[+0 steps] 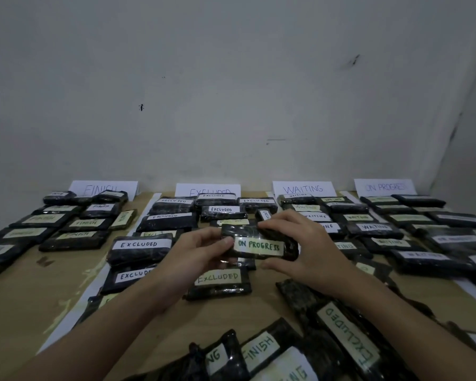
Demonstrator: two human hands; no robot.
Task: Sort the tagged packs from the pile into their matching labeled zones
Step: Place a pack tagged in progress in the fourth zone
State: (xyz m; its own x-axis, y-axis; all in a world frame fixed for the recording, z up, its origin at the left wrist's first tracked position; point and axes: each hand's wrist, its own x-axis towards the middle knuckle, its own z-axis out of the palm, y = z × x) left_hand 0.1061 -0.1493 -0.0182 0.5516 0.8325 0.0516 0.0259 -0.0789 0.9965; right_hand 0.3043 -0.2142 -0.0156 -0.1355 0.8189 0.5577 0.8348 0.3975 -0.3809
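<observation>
Black plastic-wrapped packs cover the wooden table (25,303), each with a handwritten tag. We hold one pack tagged ON PROGRESS (259,245) between both hands, lifted above the middle of the table, over the EXCLUDED column. Our left hand (201,250) pinches its left end, thumb on the near face and fingers behind. Our right hand (294,243) pinches the right end, fingers curled over the top edge and thumb beneath. The tag faces us, presumably so we can read it before choosing a zone.

Four paper signs stand against the wall: FINISH sign (103,189), EXCLUDED sign (208,190), WAITING sign (304,188), ON PROGRESS sign (384,187). Sorted packs lie in columns in front of each, tags up, which keeps every column checkable.

Our judgement: this pack belongs far right, in the ON PROGRESS column, well apart from where it hangs now.

Unsorted pile (272,350) sits nearest us at the bottom edge; FINISH and EXCLUDED tags show there, so sorting is not yet done.
</observation>
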